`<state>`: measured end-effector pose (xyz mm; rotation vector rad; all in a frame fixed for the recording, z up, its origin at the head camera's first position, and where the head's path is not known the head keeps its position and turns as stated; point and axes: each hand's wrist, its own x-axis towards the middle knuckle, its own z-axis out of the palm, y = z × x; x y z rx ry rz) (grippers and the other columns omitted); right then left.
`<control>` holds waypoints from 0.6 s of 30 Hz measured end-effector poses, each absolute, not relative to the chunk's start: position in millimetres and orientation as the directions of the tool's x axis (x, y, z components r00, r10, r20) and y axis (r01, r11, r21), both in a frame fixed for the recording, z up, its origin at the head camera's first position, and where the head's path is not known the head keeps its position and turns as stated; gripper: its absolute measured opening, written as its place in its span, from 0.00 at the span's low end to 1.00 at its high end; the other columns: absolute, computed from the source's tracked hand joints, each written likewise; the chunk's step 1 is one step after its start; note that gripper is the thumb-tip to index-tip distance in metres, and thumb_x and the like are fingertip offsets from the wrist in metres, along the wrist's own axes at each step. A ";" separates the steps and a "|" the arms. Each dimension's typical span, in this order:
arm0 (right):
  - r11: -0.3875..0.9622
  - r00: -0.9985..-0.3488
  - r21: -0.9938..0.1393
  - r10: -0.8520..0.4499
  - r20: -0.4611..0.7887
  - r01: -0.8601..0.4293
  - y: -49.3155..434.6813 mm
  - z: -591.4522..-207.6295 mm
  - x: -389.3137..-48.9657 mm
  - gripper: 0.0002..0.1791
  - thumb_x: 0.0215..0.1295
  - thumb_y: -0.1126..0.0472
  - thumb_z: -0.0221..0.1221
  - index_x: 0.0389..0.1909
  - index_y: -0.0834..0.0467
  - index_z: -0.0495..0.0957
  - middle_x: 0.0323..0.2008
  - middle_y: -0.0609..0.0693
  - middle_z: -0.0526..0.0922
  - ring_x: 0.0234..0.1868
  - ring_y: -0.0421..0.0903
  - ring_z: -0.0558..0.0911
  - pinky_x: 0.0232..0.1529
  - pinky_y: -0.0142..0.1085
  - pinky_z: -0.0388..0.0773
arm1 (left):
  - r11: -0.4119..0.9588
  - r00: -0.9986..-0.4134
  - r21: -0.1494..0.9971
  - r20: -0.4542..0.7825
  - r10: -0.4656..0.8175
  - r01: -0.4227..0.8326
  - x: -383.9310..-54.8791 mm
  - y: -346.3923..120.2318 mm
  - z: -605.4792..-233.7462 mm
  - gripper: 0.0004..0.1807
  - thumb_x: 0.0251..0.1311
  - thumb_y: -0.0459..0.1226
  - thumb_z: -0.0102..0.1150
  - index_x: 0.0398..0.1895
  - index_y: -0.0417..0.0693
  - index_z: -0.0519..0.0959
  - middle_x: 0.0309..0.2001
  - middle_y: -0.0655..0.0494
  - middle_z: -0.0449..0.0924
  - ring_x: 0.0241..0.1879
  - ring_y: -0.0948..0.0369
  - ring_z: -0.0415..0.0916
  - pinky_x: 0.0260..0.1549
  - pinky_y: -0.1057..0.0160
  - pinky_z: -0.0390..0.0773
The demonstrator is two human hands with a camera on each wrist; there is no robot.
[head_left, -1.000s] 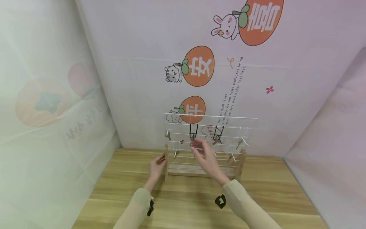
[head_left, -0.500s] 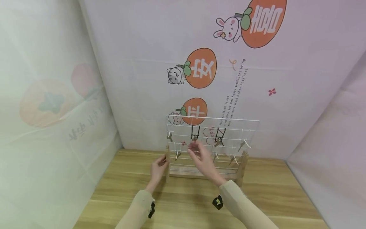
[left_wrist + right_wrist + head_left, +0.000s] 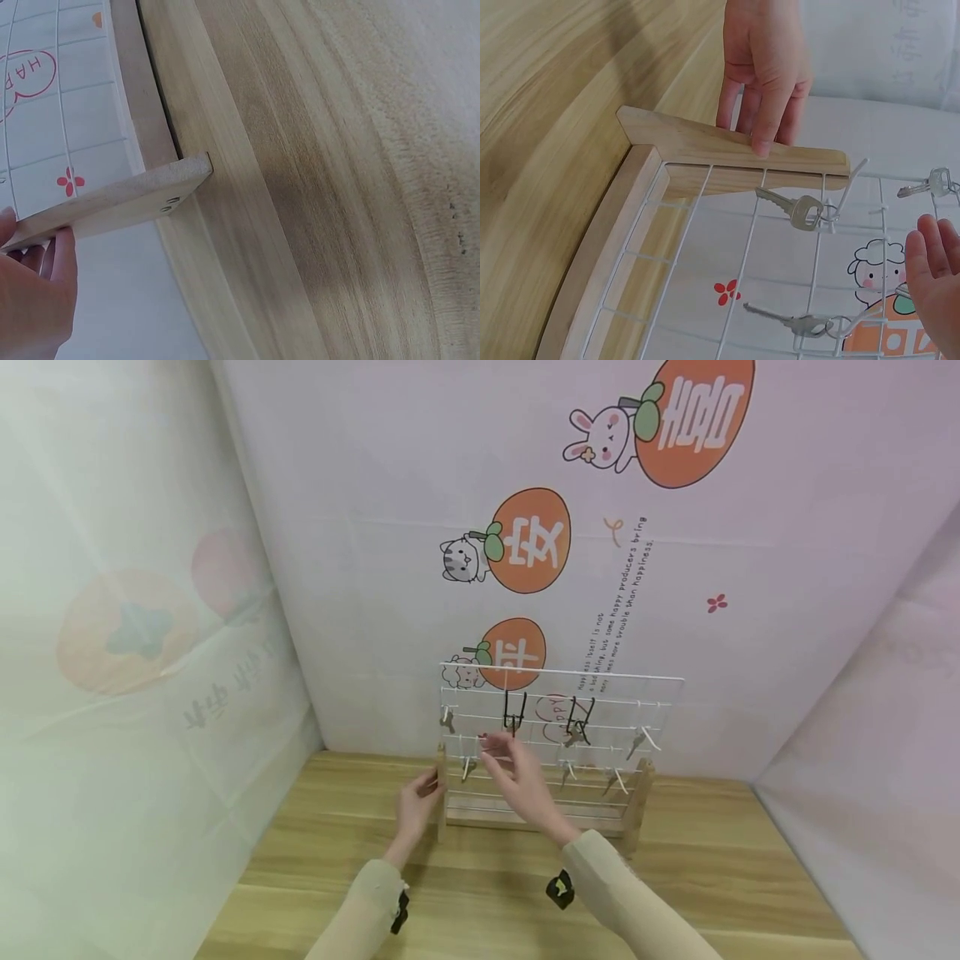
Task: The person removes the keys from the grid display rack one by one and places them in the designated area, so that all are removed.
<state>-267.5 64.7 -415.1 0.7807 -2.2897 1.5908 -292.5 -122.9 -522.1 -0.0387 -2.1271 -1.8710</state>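
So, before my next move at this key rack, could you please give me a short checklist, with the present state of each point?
1. Left hand steadying the left wooden upright: ok, it grips it.
2. Wooden base bar flat on the table: cannot tell; a dark line runs along its edge.
3. Lower-left key secure on its white hook: ok, it hangs there.
4. Right hand apart from that key: ok, the right wrist view shows a gap.
5. Key seated on the left black hook: cannot tell; too small in the head view.
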 end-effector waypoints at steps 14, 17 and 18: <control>0.242 -0.835 -0.810 -0.304 0.460 -0.534 48.3 -394.6 -260.4 0.20 0.74 0.65 0.54 0.62 0.70 0.68 0.56 0.67 0.78 0.58 0.60 0.80 0.63 0.47 0.81 | 0.155 -0.946 0.958 0.269 -0.182 0.242 -310.5 -128.8 -551.9 0.20 0.58 0.23 0.64 0.55 0.27 0.77 0.53 0.27 0.80 0.51 0.35 0.81 0.53 0.44 0.84; 0.235 -0.844 -0.823 -0.300 0.445 -0.517 44.4 -393.6 -262.5 0.20 0.74 0.64 0.53 0.62 0.69 0.68 0.57 0.68 0.77 0.59 0.60 0.79 0.64 0.49 0.80 | 0.169 -0.941 0.953 0.280 -0.190 0.250 -309.3 -128.3 -551.5 0.20 0.58 0.23 0.64 0.54 0.26 0.77 0.52 0.27 0.80 0.51 0.35 0.81 0.51 0.49 0.86; 0.234 -0.848 -0.827 -0.297 0.439 -0.511 43.2 -392.9 -263.0 0.20 0.74 0.64 0.54 0.62 0.68 0.67 0.57 0.68 0.77 0.59 0.60 0.79 0.64 0.49 0.80 | 0.163 -0.943 0.957 0.270 -0.194 0.241 -307.3 -127.2 -548.4 0.20 0.57 0.23 0.63 0.54 0.26 0.77 0.53 0.27 0.80 0.51 0.35 0.81 0.52 0.48 0.85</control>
